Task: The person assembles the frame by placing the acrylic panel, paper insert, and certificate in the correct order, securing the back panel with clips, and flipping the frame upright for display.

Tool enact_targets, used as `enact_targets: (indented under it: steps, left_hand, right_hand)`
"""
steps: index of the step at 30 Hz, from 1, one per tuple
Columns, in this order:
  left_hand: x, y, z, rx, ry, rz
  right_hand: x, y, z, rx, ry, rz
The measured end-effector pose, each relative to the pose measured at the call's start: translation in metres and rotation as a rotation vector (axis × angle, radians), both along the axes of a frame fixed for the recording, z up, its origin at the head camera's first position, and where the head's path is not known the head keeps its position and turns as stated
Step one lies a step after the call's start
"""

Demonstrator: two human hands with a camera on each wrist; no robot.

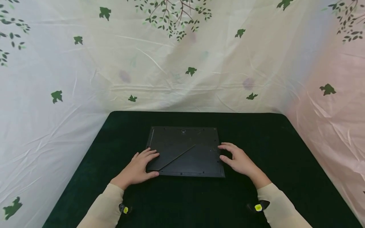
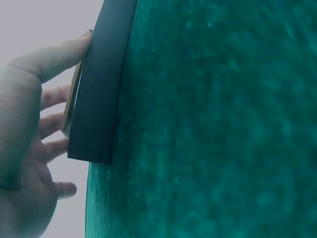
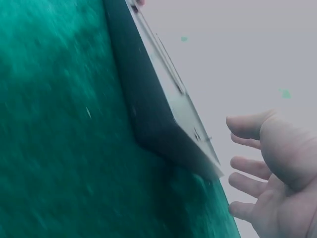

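resting the left grip [image 1: 139, 167], straight-fingered, on the left side of the black panel [image 1: 188, 161], laid flat on the dark green worktop [image 1: 194, 202]; holding the right grip [image 1: 237, 161] just beside its right edge, relaxed and uncurled.

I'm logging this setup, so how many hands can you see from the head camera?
2: the left hand over the left edge of the black panel, and the right hand beside its right edge. No hidden ones are apparent.

Both hands [image 1: 139, 167] [image 1: 238, 161] relaxed, well apart
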State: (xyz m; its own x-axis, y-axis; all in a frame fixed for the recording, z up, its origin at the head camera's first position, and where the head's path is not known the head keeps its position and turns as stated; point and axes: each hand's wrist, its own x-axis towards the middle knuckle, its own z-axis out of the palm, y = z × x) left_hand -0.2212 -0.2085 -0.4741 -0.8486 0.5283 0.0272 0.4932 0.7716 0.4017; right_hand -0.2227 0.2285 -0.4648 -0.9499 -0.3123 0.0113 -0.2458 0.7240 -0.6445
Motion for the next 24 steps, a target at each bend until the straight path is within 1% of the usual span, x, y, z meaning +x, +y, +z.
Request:
enact_targets:
  steps: [6, 14, 20, 24]
  left_hand:
    - [-0.001, -0.004, -0.001, 0.018, 0.007, 0.005]
    - [-0.001, -0.005, 0.002, 0.031, 0.019, 0.006]
    - [-0.003, -0.005, 0.011, 0.045, 0.030, 0.006]
    - [-0.007, -0.003, 0.021, 0.046, 0.039, 0.003]
  right_hand:
    - [0.005, -0.017, -0.001, 0.011, 0.041, -0.004]
    - [0.005, -0.032, -0.003, 0.080, 0.094, 0.020]
    - [-0.003, -0.046, 0.000, 0.103, 0.122, 0.041]
    - [-0.009, -0.058, 0.000, 0.084, 0.115, 0.072]
